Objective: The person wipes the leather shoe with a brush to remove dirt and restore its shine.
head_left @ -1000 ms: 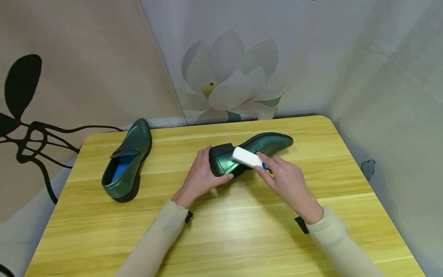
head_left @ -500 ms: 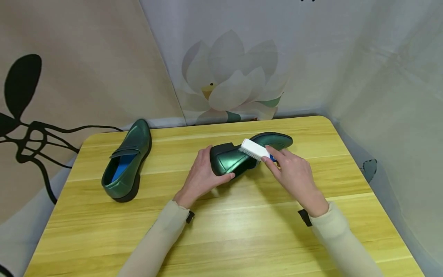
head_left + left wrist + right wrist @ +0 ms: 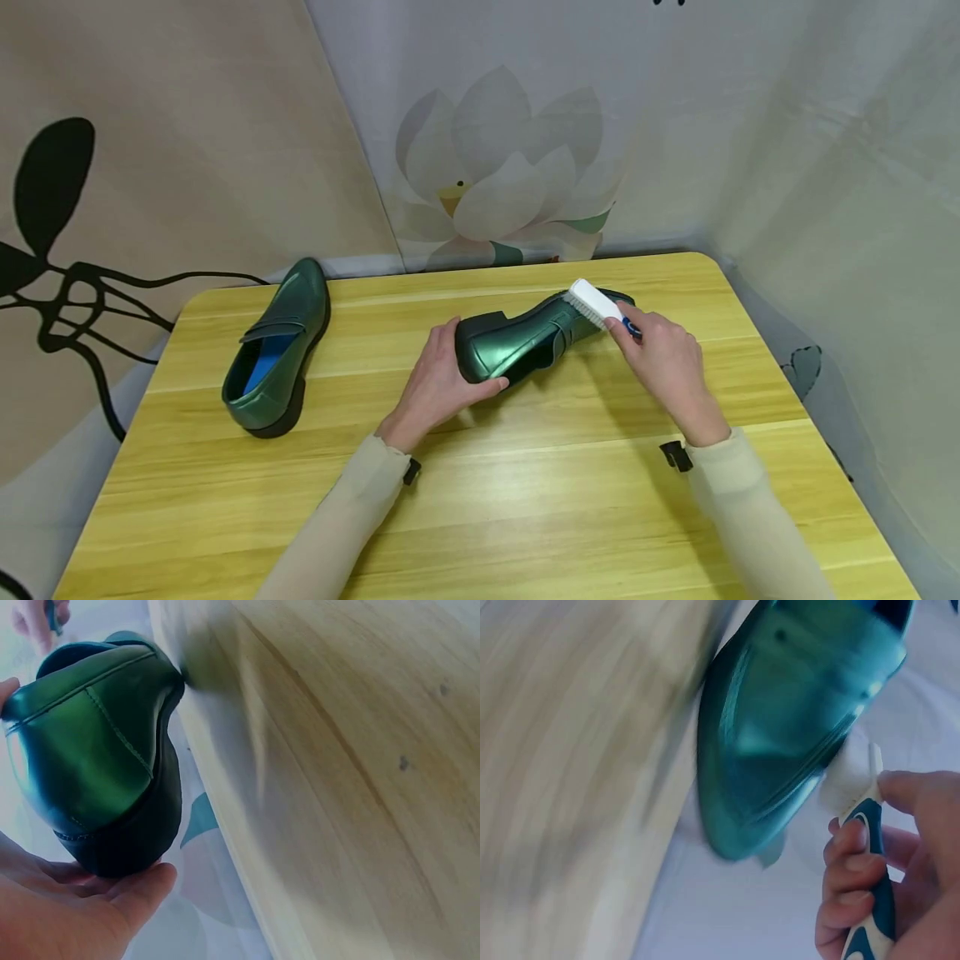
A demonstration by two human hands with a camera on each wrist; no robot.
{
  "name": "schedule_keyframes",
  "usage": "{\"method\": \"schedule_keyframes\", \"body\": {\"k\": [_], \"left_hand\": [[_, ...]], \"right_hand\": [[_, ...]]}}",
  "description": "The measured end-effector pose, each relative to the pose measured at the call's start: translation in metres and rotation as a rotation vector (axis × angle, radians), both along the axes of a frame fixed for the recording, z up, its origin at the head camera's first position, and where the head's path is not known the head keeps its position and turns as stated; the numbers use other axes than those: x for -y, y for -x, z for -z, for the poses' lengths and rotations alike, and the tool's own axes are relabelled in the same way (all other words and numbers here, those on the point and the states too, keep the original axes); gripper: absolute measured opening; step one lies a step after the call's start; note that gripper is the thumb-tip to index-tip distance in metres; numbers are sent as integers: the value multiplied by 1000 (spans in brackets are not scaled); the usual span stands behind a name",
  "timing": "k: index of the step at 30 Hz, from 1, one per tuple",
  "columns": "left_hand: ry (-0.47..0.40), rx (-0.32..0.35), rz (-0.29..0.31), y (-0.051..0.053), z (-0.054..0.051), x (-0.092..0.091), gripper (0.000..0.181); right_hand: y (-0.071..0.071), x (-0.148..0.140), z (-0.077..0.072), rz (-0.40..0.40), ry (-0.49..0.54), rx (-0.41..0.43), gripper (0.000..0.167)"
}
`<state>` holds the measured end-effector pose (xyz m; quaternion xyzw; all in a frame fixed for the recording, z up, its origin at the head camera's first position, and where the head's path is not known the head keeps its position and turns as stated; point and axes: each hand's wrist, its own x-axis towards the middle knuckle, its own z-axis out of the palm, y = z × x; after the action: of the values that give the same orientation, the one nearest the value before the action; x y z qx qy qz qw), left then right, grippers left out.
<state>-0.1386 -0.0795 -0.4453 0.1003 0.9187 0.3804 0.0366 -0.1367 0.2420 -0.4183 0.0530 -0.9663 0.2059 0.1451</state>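
A glossy green loafer (image 3: 498,346) lies tilted on its side, its toe pointing right. My left hand (image 3: 435,383) grips it by the heel, the thumb on the near side; in the left wrist view the fingers lie about the heel (image 3: 82,780). My right hand (image 3: 663,362) holds a white brush (image 3: 596,302) with a blue-and-white handle (image 3: 881,900), fingers curled round it. The bristles are at the loafer's upper, near the toe. In the right wrist view the brush head is partly hidden beside the shoe (image 3: 780,742).
A second green loafer (image 3: 277,350) with a blue insole stands upright at the left of the wooden table (image 3: 480,517). Behind the table hangs a pale curtain (image 3: 510,150) with a printed flower; its folds continue down the right side.
My right hand has slid the brush rightward along the loafer, from near the heel to near the toe. The left hand and both shoes have hardly moved.
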Motion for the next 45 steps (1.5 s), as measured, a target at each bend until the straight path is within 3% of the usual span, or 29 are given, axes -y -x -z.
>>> {"method": "schedule_keyframes", "body": {"k": [9,18,24,30,35,45], "left_hand": [[4,10,-12,1,0,2,120],[-3,-7,-2,0,0,2,120],[-20,10,10,-1,3,3,120],[-27,33,6,-1,4,6,119],[-26,37,-2,0,5,8,119],[-26,71,-10,-1,9,8,119]], "right_hand": [[6,-29,7,102,16,41,48],[11,5,0,-7,15,-17,48],[13,-9,4,33,19,-13,47],[10,-47,14,143,30,89,57],[6,-61,16,203,37,180,63],[10,-44,8,133,71,91,57]]}}
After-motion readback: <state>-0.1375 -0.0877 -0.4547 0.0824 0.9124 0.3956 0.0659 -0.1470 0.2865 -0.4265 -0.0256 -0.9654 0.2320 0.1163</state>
